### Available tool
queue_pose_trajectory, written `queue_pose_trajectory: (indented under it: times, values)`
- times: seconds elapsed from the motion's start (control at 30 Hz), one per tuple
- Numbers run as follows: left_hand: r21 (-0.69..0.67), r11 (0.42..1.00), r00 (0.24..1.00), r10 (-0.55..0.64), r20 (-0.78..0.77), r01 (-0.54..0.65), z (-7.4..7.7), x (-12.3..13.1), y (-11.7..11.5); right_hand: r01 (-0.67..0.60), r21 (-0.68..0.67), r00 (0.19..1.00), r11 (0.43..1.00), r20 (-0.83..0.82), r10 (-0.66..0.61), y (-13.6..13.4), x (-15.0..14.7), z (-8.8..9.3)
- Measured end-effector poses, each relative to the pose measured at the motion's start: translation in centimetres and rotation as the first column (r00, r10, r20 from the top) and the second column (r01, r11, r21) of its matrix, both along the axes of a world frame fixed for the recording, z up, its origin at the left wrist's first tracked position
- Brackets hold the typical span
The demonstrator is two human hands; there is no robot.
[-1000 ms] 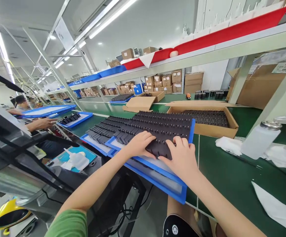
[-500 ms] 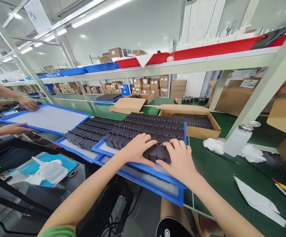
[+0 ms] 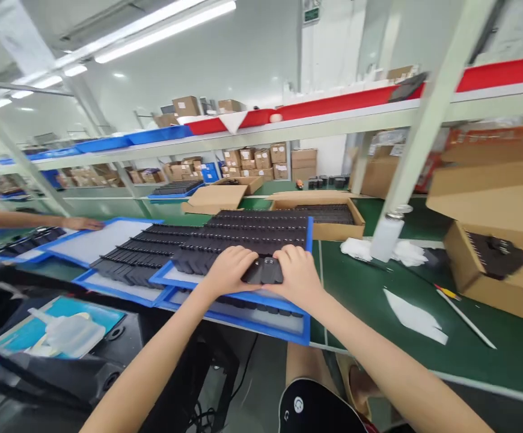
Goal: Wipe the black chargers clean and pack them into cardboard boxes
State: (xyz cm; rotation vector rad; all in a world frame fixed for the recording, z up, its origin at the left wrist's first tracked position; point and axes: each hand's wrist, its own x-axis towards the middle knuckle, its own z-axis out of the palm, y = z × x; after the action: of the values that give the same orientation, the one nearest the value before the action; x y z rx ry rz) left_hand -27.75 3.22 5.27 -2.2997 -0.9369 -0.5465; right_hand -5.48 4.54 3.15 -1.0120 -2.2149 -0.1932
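Observation:
My left hand (image 3: 228, 272) and my right hand (image 3: 296, 275) pinch the two ends of a short row of black power adapters (image 3: 264, 272). The row is just above the front of a blue-rimmed tray (image 3: 166, 278); whether it touches the tray is hidden. Behind my hands, that tray carries packed rows of black adapters (image 3: 252, 230) with small metal pins pointing up. Under it lies another blue-rimmed tray (image 3: 270, 328), with more black pieces showing along its edge. Further left, a tray of adapters (image 3: 130, 258) stands in slanted rows.
At left, a co-worker's hand (image 3: 83, 224) rests at a pale blue-rimmed tray (image 3: 74, 246). Cartons of black pieces stand behind (image 3: 358, 228) and right (image 3: 473, 258). A white bottle (image 3: 386, 237), tissues, white paper (image 3: 415, 316) and a pen-like stick lie right. A shelf post (image 3: 424, 132) rises there.
My view has swung right, bringing the right-hand carton into sight. My hands have raised and tipped the short row of adapters. The co-worker's blue-rimmed tray has come down beside the slanted rows.

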Motion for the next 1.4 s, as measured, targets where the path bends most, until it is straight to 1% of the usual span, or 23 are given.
queue_pose_trajectory:
  times: [0.1, 0.17, 0.23, 0.27, 0.3, 0.33, 0.4, 0.43, 0.5, 0.53, 0.6, 0.63, 0.7, 0.77, 0.87, 0.93, 1.0, 1.07, 1.13, 1.2, 1.23, 1.33, 1.4]
  values:
    - [0.067, 0.997, 0.998, -0.046, 0.032, 0.044, 3.2, 1.0, -1.2, -0.031, 0.003, 0.999, 1.000, 0.022, 0.031, -0.3, 1.1, 2.8]
    - [0.095, 0.993, 0.995, -0.080, 0.066, 0.073, 5.3, 2.7, -2.2, -0.031, -0.001, 0.999, 1.000, 0.036, 0.031, -1.2, 3.5, 5.1]
    - [0.128, 0.988, 0.989, -0.095, 0.110, 0.081, 6.3, 5.9, -3.6, -0.047, -0.027, 0.998, 0.999, 0.029, 0.048, -2.8, 7.1, 6.8]
    - [0.107, 0.992, 0.989, -0.081, 0.127, 0.067, 6.2, 8.0, -4.4, -0.075, -0.062, 0.997, 0.995, 0.005, 0.075, -3.7, 9.3, 7.1]
    - [0.055, 0.998, 0.987, -0.051, 0.152, 0.043, 5.8, 10.3, -5.3, -0.107, -0.116, 0.994, 0.987, -0.028, 0.105, -4.8, 11.6, 6.9]
    - [-0.036, 0.998, 0.988, -0.040, 0.152, 0.045, 5.0, 12.8, -6.2, -0.130, -0.187, 0.991, 0.974, -0.064, 0.119, -5.7, 14.0, 6.4]
    - [-0.155, 0.986, 0.992, -0.041, 0.118, 0.059, 2.9, 17.8, -7.4, -0.118, -0.366, 0.990, 0.923, -0.112, 0.082, -7.0, 18.4, 4.1]
    - [-0.174, 0.983, 0.995, -0.041, 0.096, 0.058, 1.6, 20.0, -7.6, -0.088, -0.449, 0.993, 0.889, -0.109, 0.043, -7.3, 20.3, 2.6]
    - [-0.247, 0.968, 0.997, -0.028, 0.076, 0.046, -0.9, 23.5, -7.1, -0.018, -0.558, 0.997, 0.830, -0.069, -0.024, -7.0, 23.3, -0.5]
    - [-0.294, 0.955, 0.997, -0.019, 0.077, 0.041, -2.0, 24.7, -6.5, 0.015, -0.579, 0.998, 0.815, -0.044, -0.050, -6.6, 24.3, -2.0]
    - [-0.399, 0.916, 0.996, -0.004, 0.087, 0.038, -4.1, 26.3, -4.9, 0.076, -0.574, 0.995, 0.815, -0.008, -0.098, -5.3, 25.7, -4.1]
    - [-0.435, 0.900, 0.996, 0.004, 0.091, 0.036, -5.1, 26.7, -4.0, 0.107, -0.564, 0.992, 0.819, 0.003, -0.128, -4.7, 26.1, -4.7]
    - [-0.480, 0.877, 0.994, 0.021, 0.103, 0.031, -6.5, 27.2, -2.5, 0.153, -0.542, 0.985, 0.826, 0.017, -0.171, -3.6, 26.8, -5.3]
    - [-0.510, 0.860, 0.993, 0.036, 0.115, 0.028, -7.4, 27.3, -1.5, 0.159, -0.538, 0.984, 0.828, 0.021, -0.175, -3.0, 27.3, -5.5]
    - [-0.559, 0.828, 0.991, 0.038, 0.129, 0.041, -7.8, 27.0, -1.3, 0.141, -0.513, 0.989, 0.847, 0.026, -0.148, -3.3, 27.6, -5.9]
    - [-0.624, 0.776, 0.986, 0.024, 0.163, 0.085, -7.6, 26.3, -1.6, 0.142, -0.456, 0.990, 0.879, 0.040, -0.138, -3.9, 27.6, -6.3]
    - [-0.693, 0.708, 0.974, 0.032, 0.223, 0.135, -7.6, 25.3, -2.1, 0.153, -0.415, 0.988, 0.897, 0.065, -0.138, -4.5, 27.6, -6.6]
    - [-0.744, 0.647, 0.953, 0.085, 0.289, 0.168, -7.8, 24.2, -2.5, 0.128, -0.433, 0.992, 0.892, 0.054, -0.116, -4.9, 27.9, -6.8]
    - [-0.775, 0.608, 0.923, 0.172, 0.343, 0.174, -8.2, 23.3, -2.9, 0.052, -0.468, 0.996, 0.882, -0.036, -0.078, -5.2, 28.6, -6.9]
    - [-0.785, 0.595, 0.899, 0.232, 0.371, 0.171, -8.5, 22.8, -3.0, -0.020, -0.481, 0.983, 0.876, -0.169, -0.070, -5.3, 29.4, -7.1]
    - [-0.783, 0.598, 0.895, 0.237, 0.378, 0.173, -8.6, 22.8, -2.9, -0.042, -0.492, 0.972, 0.870, -0.220, -0.078, -5.3, 29.8, -7.2]
    - [-0.761, 0.617, 0.898, 0.194, 0.395, 0.201, -8.5, 23.0, -2.6, -0.090, -0.574, 0.955, 0.814, -0.282, -0.093, -5.2, 30.6, -7.9]
    - [-0.747, 0.631, 0.892, 0.189, 0.410, 0.210, -8.3, 23.3, -2.4, -0.140, -0.615, 0.946, 0.776, -0.315, -0.079, -5.1, 30.8, -8.4]
